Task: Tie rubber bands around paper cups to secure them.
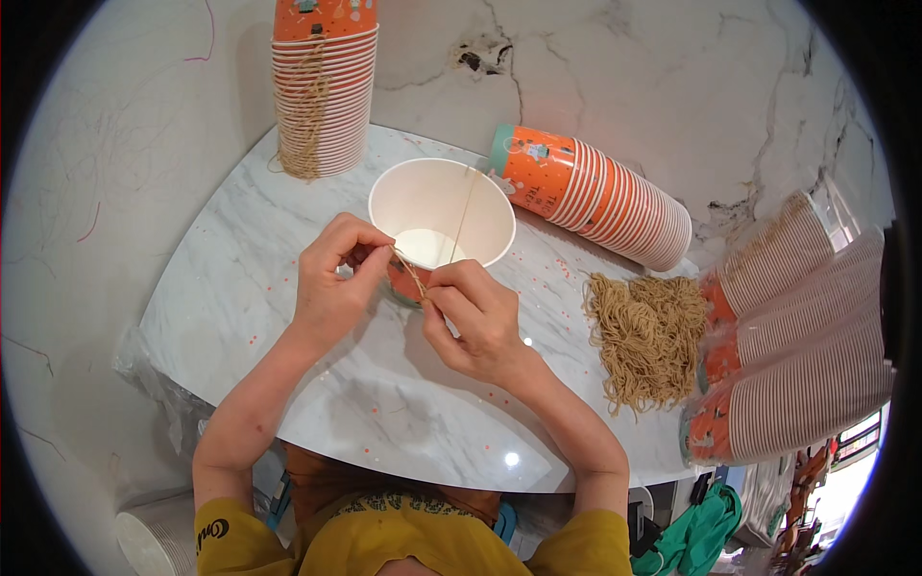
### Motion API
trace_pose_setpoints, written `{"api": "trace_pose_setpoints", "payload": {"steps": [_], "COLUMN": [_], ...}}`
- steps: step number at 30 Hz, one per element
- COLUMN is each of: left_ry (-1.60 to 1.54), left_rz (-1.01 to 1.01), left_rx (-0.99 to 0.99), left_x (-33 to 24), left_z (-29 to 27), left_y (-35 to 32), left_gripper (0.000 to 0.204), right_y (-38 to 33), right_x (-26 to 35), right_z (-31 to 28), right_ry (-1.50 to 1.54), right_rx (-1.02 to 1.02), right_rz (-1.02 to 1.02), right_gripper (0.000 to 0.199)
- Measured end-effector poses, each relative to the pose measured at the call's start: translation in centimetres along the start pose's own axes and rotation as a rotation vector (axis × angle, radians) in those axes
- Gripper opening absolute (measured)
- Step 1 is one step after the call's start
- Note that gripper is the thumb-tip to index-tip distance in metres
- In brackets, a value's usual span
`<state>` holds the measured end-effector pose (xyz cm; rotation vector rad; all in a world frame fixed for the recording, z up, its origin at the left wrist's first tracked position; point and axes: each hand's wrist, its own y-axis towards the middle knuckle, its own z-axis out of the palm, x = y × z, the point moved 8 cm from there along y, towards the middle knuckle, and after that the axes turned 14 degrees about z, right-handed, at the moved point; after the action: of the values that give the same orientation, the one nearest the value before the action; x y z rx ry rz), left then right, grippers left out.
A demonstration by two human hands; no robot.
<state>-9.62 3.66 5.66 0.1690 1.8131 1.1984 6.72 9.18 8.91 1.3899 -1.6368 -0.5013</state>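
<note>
A paper bucket (394, 197), white inside with an orange printed outside, stands mid-table in front of me. A tan string (463, 219) crosses the inside of its far and right wall. At the bucket's near side, my left hand (336, 274) pinches one part of the string between thumb and fingertips. Just right of it, my right hand (477, 319) is closed on the string lower down. A short length runs taut between both hands, over the bucket's orange front. The right fingertips partly hide the string's end.
A tall stack of nested buckets (327, 106) with strings hanging down it stands far left. Another stack (595, 197) lies on its side behind the bucket. To the right is a pile of cut strings (648, 336), beside several plastic-wrapped stacks (797, 398). Small orange specks dot the marble-patterned table (240, 326).
</note>
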Motion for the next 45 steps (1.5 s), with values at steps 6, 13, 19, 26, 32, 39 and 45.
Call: {"api": "trace_pose_setpoints", "payload": {"steps": [6, 13, 19, 26, 32, 39, 45], "left_ry": [-0.186, -0.229, -0.243, 0.057, 0.097, 0.266, 0.278], "left_rz": [-0.192, -0.273, -0.246, 0.083, 0.324, 0.562, 0.474], "left_rx": [-0.062, -0.061, -0.068, 0.030, 0.188, 0.193, 0.207], "left_x": [0.8, 1.5, 1.2, -0.9, -4.2, -5.0, -5.1], "left_z": [0.1, 0.4, 0.7, 0.3, 2.6, 2.5, 2.6], "left_y": [-0.6, -1.2, -1.2, 0.4, -0.3, -0.9, -0.6], "left_gripper": [0.003, 0.002, 0.001, 0.014, 0.039, 0.029, 0.028], "right_y": [0.0, 0.0, 0.3, -0.1, 0.1, 0.3, 0.4], "right_x": [0.0, 0.5, -0.5, -2.7, -3.3, -2.4, -2.0], "right_z": [0.3, 0.7, 0.2, 0.1, 0.0, -0.1, -0.2], "right_ry": [-0.013, 0.028, 0.192, 0.331, 0.428, 0.403, 0.401], "right_rx": [0.054, 0.103, 0.172, 0.182, 0.180, 0.159, 0.176], "right_rz": [-0.013, -0.018, 0.080, 0.303, 0.394, 0.330, 0.344], "right_gripper": [0.015, 0.013, 0.011, 0.002, 0.003, 0.003, 0.004]}}
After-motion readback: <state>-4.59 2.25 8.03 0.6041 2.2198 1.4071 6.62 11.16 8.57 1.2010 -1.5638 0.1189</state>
